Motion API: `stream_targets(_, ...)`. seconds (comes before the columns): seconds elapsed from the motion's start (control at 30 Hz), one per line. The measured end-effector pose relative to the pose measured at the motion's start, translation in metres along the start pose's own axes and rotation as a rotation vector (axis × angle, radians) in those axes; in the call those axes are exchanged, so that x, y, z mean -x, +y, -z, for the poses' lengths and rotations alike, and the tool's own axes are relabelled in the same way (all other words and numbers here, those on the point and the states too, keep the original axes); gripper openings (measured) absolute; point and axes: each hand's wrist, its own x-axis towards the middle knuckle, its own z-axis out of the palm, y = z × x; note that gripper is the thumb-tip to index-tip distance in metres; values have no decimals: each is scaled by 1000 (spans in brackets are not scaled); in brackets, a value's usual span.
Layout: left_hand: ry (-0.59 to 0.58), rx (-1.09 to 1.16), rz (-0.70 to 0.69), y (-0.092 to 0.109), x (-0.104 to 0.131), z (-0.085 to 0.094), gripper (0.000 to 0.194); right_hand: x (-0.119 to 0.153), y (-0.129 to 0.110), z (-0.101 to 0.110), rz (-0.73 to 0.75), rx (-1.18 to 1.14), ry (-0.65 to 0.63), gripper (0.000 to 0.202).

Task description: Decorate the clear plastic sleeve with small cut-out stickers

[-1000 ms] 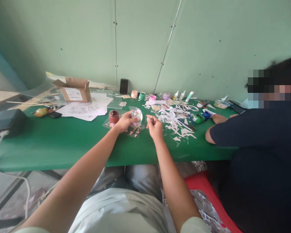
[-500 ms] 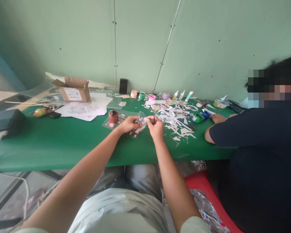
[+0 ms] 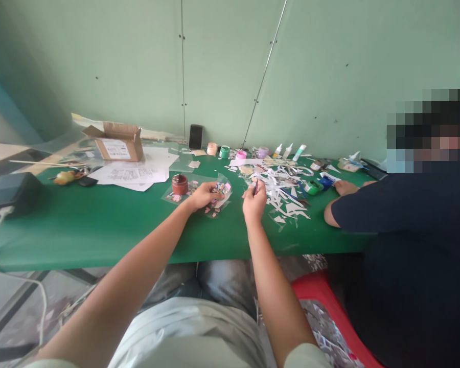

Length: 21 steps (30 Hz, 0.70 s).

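Wall fills the top of our view, pale green with two seams. Below it we have a green table, stretching from the left edge to a co-worker in a navy top at our right, one hand resting on it. Near that co-worker, below the table's edge, curves a red rim with cut bits inside. White scraps lie heaped ahead and to our right; printed papers spread to our left, an open box on their far side. A dark adapter sits at far left.

Our left hand and right hand are apart over the table's middle, the right at the scraps' near edge. A brown jar stands left of our left hand, on clear plastic strewn with coloured bits. Between left thumb and fingers we pinch a patterned piece, over that plastic's right part. Our right fingers, curled inward, grip a slim dark tool; its lower end is hidden.
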Motion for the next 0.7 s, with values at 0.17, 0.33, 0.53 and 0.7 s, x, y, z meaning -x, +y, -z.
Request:
stream_targets(0.17,45,29,10,2,-3,1,18,4,-1,-4,51,-14,-144,37)
stream_targets(0.33,70,90,53,2,-2,0,19,5,-3,-7,75,-14,-169,35)
stream_targets(0.53,144,304,47,9,0,0,18,-1,-2,2,-11,-41,145,28)
stream_targets(0.7,224,559,-55,22,2,3,17,-11,7,13,-100,-44,410,34)
